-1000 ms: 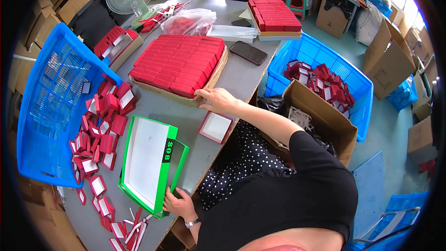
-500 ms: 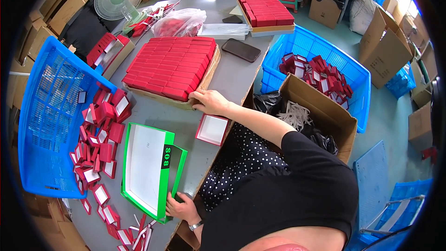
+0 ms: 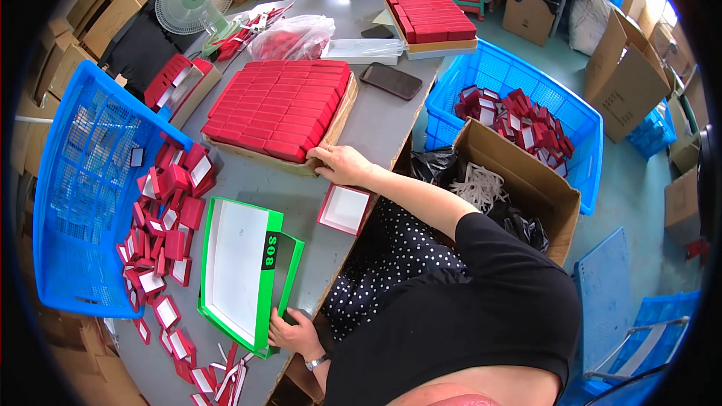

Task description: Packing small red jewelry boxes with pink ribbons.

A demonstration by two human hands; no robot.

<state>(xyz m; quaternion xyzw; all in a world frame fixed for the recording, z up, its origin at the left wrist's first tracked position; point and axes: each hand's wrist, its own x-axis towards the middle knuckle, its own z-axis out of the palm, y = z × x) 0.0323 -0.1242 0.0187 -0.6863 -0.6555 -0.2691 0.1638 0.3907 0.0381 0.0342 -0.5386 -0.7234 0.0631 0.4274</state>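
Resting on the near edge of the cardboard tray of red boxes, my right hand lies flat, as a second ago. My left hand pinches the green-edged tray nearer me; the white-lined red lid sits between.

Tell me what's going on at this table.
A person sits at a grey table. The right hand rests on the near corner of a cardboard tray packed with red boxes. The left hand grips the near end of a green-edged white box. An open red box lies between them; more spill from a blue crate.
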